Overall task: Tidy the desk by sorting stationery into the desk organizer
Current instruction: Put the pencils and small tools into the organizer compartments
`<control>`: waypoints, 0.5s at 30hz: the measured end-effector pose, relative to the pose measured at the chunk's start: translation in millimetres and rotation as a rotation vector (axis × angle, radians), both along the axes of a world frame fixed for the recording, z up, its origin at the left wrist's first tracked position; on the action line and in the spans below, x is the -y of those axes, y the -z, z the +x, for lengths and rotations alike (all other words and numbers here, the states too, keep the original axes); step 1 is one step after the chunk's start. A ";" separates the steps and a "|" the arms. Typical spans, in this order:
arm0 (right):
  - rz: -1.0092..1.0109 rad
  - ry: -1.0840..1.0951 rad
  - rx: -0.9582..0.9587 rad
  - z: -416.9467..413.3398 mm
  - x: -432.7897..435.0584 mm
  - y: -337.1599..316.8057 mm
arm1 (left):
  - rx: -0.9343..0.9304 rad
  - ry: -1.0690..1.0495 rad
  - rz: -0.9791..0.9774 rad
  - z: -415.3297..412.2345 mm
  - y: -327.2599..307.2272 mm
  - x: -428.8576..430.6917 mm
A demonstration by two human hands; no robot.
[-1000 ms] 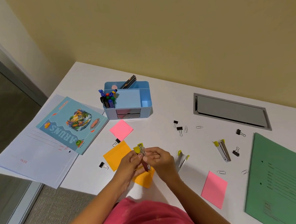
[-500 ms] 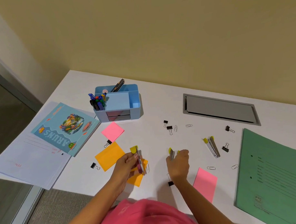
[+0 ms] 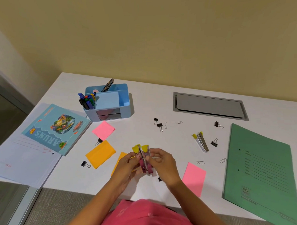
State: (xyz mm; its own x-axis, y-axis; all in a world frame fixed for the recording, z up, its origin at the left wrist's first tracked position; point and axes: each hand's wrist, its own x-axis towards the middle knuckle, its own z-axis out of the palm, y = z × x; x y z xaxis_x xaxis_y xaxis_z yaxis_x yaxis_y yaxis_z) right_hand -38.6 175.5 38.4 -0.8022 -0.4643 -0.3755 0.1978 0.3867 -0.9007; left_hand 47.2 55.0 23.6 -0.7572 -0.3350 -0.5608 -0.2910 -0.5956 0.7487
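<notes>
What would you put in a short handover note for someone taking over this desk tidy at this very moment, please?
Hands: left hand and right hand both pinch the yellow-tipped metal strips, held together above the desk near its front edge.
Done: pens and pencils stand in the blue desk organizer, far left.
Left: the held strips, a second strip set to the right, binder clips, paper clips, pink sticky notes and orange sticky notes, all loose on the desk.
</notes>
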 end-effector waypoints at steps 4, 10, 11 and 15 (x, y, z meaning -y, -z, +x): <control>-0.008 0.003 -0.023 0.8 -9.1 -7.2 | -0.019 0.046 -0.045 -0.4 0.4 -11.9; 0.072 -0.082 -0.029 -8.8 -27.7 -12.2 | -0.098 -0.004 0.027 2.0 5.5 -28.5; 0.074 -0.099 -0.016 -9.4 -30.0 -12.7 | -0.094 -0.028 0.032 1.3 5.9 -31.3; 0.083 -0.159 0.019 -10.8 -35.7 -13.9 | -0.076 -0.128 0.066 -2.2 7.7 -38.9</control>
